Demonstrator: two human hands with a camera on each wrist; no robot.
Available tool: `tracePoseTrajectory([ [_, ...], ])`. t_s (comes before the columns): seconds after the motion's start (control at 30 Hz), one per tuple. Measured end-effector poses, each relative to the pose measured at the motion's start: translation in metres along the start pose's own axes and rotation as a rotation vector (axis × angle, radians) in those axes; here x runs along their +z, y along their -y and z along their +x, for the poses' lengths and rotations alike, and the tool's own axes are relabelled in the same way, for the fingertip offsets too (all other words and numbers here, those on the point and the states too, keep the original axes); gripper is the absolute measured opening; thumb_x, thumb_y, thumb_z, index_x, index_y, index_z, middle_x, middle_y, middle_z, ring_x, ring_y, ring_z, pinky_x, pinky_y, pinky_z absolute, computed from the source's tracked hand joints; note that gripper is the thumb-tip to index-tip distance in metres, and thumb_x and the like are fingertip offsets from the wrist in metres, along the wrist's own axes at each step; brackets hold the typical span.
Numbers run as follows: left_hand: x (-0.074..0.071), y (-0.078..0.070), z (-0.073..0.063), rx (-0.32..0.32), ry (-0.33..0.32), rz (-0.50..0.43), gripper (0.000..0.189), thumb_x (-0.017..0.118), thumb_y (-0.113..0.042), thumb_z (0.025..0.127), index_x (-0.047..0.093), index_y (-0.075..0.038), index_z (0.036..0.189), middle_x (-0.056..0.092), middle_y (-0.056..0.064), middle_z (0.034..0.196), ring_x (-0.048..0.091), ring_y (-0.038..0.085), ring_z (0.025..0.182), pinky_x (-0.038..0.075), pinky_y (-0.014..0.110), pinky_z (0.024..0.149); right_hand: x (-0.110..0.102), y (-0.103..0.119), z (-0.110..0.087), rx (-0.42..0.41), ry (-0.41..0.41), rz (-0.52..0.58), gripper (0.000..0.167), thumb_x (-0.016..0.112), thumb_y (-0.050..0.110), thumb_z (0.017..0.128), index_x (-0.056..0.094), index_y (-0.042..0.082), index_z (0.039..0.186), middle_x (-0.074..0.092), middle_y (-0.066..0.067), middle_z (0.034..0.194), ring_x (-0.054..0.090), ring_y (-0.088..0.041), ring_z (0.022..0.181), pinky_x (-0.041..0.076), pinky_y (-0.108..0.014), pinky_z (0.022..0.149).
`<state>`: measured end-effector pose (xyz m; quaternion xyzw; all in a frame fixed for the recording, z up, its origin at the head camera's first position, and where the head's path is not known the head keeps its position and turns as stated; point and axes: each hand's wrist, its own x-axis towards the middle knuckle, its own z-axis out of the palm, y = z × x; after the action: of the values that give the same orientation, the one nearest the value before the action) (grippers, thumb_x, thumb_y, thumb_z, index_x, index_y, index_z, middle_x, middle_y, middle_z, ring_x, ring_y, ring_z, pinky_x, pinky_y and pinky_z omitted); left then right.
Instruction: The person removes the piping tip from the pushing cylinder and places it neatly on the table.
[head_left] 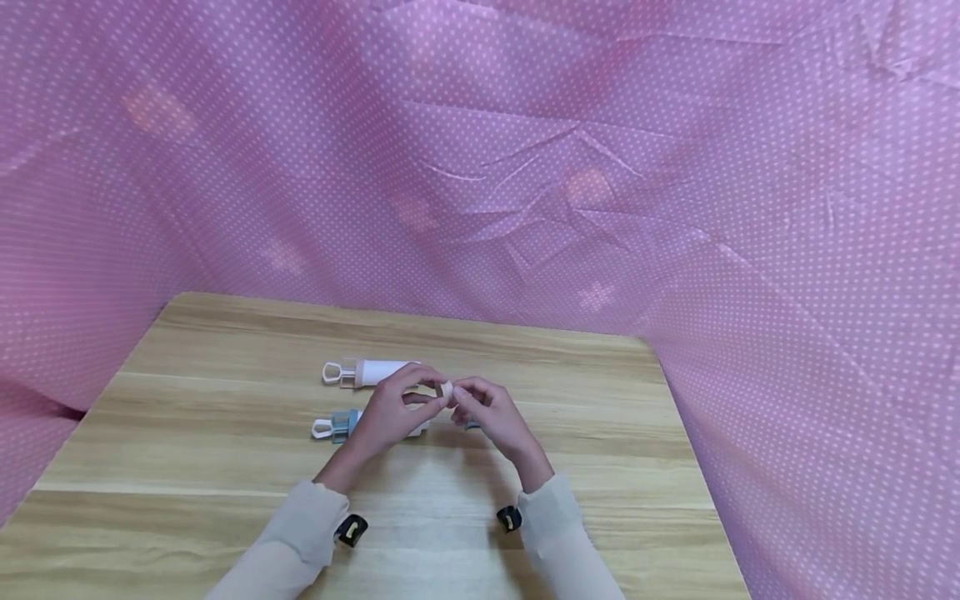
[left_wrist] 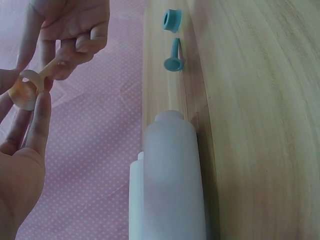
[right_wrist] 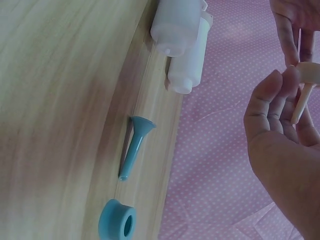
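In the head view, my left hand [head_left: 387,414] and right hand [head_left: 493,418] meet above the table. My left thumb and fingers pinch a beige ring-shaped collar [left_wrist: 21,95]. A slim beige nozzle [right_wrist: 302,104] sticks out from the collar toward my right palm, and right fingertips pinch it near the collar. Beneath the left hand lies a white plunger tube with a teal collar [head_left: 345,426]. Behind it lies another white plunger tube [head_left: 378,372] with a beige collar. Both have white loop handles pointing left.
A teal flared nozzle [right_wrist: 135,149] and a teal ring collar [right_wrist: 116,220] lie on the wooden table [head_left: 225,467], beyond the tubes' outlet ends. Pink dotted cloth [head_left: 480,167] hangs around the back and sides of the table.
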<state>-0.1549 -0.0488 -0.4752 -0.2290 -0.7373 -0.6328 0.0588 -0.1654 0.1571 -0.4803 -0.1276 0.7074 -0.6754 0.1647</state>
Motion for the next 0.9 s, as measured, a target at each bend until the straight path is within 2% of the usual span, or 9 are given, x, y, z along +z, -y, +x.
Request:
tracePoseTrajectory([
  [0.1,-0.001,0.0,0.0,-0.005,-0.002,0.006,0.025,0.076,-0.003,0.09,0.071,-0.003,0.114,0.064,0.007,0.115,0.064,0.025,0.105,0.059,0.029,0.085,-0.001,-0.001,0.0,-0.004,-0.009,0.014,0.034,0.054,0.021,0.107,0.062,-0.008,0.123,0.062,-0.034,0.111,0.065,-0.017,0.081,0.058,-0.04,0.082],
  [0.23,-0.002,0.0,-0.001,-0.015,-0.006,0.013,0.026,0.076,-0.003,0.089,0.071,-0.003,0.115,0.064,0.007,0.116,0.064,0.025,0.105,0.059,0.029,0.085,-0.002,-0.003,-0.001,-0.007,-0.032,0.033,0.032,0.058,0.019,0.105,0.063,-0.008,0.122,0.065,-0.023,0.102,0.064,-0.017,0.079,0.058,-0.033,0.078],
  [0.4,-0.002,0.002,-0.002,-0.029,-0.012,0.002,0.025,0.077,-0.004,0.089,0.071,-0.002,0.114,0.064,0.008,0.116,0.064,0.026,0.105,0.059,0.029,0.085,-0.006,-0.005,-0.002,-0.006,-0.065,0.096,0.028,0.061,0.013,0.103,0.062,-0.009,0.121,0.065,-0.009,0.095,0.063,-0.017,0.079,0.058,-0.03,0.077],
  [0.77,0.0,0.005,-0.002,-0.053,-0.019,-0.048,0.026,0.078,-0.007,0.089,0.072,-0.002,0.114,0.065,0.008,0.116,0.065,0.028,0.106,0.059,0.031,0.086,-0.012,-0.005,-0.002,-0.04,-0.097,0.177,0.032,0.06,0.005,0.101,0.053,-0.019,0.12,0.067,-0.007,0.092,0.064,-0.014,0.079,0.058,-0.029,0.079],
  [0.9,0.0,0.005,-0.002,-0.057,-0.024,-0.061,0.027,0.078,-0.009,0.09,0.072,-0.001,0.115,0.066,0.008,0.117,0.065,0.026,0.107,0.059,0.031,0.086,-0.013,-0.006,-0.002,-0.051,-0.118,0.215,0.022,0.06,0.003,0.101,0.055,-0.014,0.114,0.069,-0.004,0.089,0.066,-0.014,0.078,0.059,-0.029,0.077],
])
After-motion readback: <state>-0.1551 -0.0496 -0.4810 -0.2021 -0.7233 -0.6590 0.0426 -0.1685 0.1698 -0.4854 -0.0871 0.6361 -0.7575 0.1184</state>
